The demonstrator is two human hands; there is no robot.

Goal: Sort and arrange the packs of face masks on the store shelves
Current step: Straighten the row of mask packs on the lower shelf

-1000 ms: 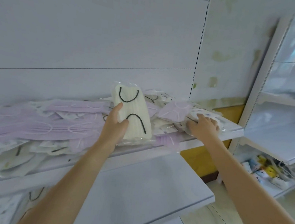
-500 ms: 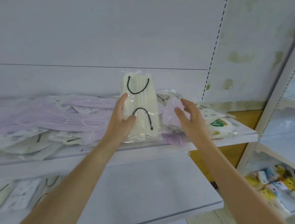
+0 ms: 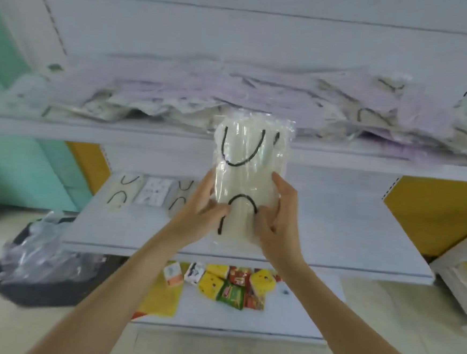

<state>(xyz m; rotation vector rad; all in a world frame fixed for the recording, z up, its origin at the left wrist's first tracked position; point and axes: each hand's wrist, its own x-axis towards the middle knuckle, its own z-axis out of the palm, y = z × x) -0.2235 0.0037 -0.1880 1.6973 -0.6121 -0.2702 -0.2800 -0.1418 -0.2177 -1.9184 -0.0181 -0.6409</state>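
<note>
both hands, left hand (image 3: 198, 216) and right hand (image 3: 276, 225), are clamping a white pack (image 3: 247, 178) upright. loose packs (image 3: 233, 98) are lying at 12 o'clock.

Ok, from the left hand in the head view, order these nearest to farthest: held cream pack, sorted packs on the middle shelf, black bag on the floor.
From the left hand:
1. Cream pack, in its grip, centre.
2. Sorted packs, just left on the middle shelf.
3. Black bag, low on the floor, far left.
</note>
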